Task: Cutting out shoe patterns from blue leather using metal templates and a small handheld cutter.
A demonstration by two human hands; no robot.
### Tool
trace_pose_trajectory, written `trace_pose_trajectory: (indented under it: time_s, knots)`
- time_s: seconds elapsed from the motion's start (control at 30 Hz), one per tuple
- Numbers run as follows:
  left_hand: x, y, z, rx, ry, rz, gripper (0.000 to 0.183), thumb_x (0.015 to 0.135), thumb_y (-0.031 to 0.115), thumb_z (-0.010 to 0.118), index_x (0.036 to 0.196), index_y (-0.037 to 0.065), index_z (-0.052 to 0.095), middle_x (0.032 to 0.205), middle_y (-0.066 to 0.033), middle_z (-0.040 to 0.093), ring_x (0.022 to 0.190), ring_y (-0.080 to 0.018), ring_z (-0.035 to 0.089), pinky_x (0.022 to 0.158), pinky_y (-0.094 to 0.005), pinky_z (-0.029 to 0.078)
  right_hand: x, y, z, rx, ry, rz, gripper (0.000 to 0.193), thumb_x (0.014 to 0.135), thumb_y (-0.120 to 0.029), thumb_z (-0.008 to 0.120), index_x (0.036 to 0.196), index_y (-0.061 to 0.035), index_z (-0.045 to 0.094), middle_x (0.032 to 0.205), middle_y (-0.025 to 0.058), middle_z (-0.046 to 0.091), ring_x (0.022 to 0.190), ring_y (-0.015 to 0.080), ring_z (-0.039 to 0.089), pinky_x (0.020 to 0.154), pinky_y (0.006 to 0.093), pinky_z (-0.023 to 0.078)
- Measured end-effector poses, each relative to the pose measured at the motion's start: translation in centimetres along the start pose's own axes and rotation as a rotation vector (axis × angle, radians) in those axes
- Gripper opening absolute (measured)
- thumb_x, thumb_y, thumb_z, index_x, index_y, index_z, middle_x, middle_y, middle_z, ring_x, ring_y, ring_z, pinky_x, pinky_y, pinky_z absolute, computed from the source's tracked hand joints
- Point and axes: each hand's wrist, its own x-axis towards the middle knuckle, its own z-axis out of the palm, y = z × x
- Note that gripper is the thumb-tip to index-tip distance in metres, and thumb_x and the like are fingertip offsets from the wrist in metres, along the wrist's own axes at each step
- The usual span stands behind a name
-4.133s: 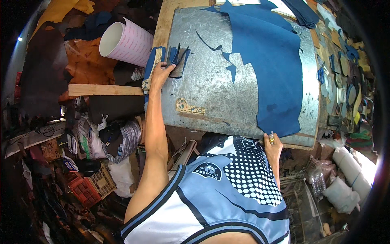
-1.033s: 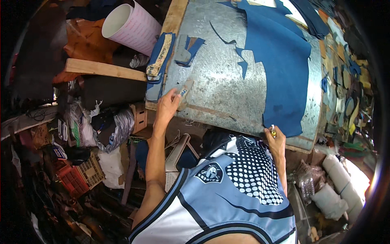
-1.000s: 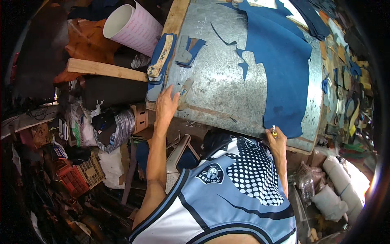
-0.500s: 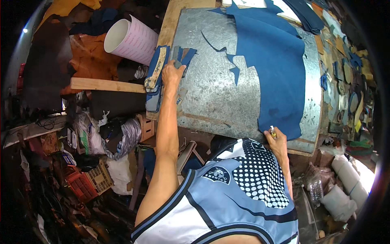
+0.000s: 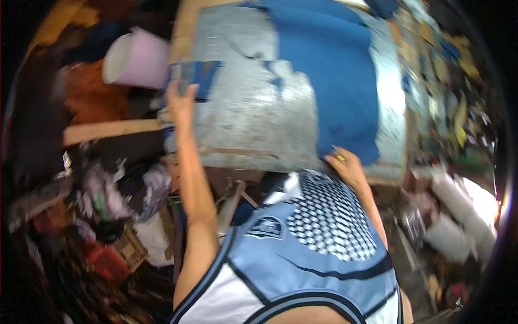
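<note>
My left hand is at the table's left side, thumb and forefinger spread apart around a grey strip on a pile of blue and grey cut pieces. Motion blur hides whether the fingertips touch it. My right hand is closed around a small yellow thing with a pale tip, too blurred to name. That hand is beside the lower left corner of a large blue sheet, which looks like leather with a ragged, cut left edge. The sheet lies on a metal-topped table.
A pink-and-white roll stands beyond the table's left edge, above a wooden bar. Bags and a red crate sit at lower left. On the right are hanging scraps and pale rolls.
The view has shifted, so the table sits further left and higher, and it is more blurred. My left thumb and forefinger look wider apart. My right hand still holds the small yellow thing.
</note>
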Motion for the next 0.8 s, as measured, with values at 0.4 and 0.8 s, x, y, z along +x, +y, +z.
trace_pose_trajectory:
  time_s: [0.4,0.8]
  knots:
    - [-23.1,16.7,6.2,-0.839,-1.371,-0.055,0.044,0.088,0.014,0.071,0.129,0.006,0.058,0.13,-0.0079,0.059,0.121,-0.019,0.055,0.105,-0.0335,0.044,-0.9,-1.9,-0.7,1.066,0.063,0.156,0.039,0.092,-0.019,0.064,0.123,0.0018,0.052,0.125,0.0159,0.061,0.055,0.0065,0.053,0.047,0.0219,0.046]
    - [3.5,18.3,19.0,-0.024,-0.293,0.839,0.065,0.084,0.031,0.071,0.141,0.01,0.045,0.149,-0.0291,0.033,0.123,-0.0483,0.049,0.098,-0.0516,0.046,-6.2,1.9,-5.2,0.678,0.64,0.406,0.021,0.085,-0.019,0.072,0.093,-0.0033,0.062,0.062,-0.0011,0.053,0.047,0.0075,0.047,0.044,0.0235,0.038]
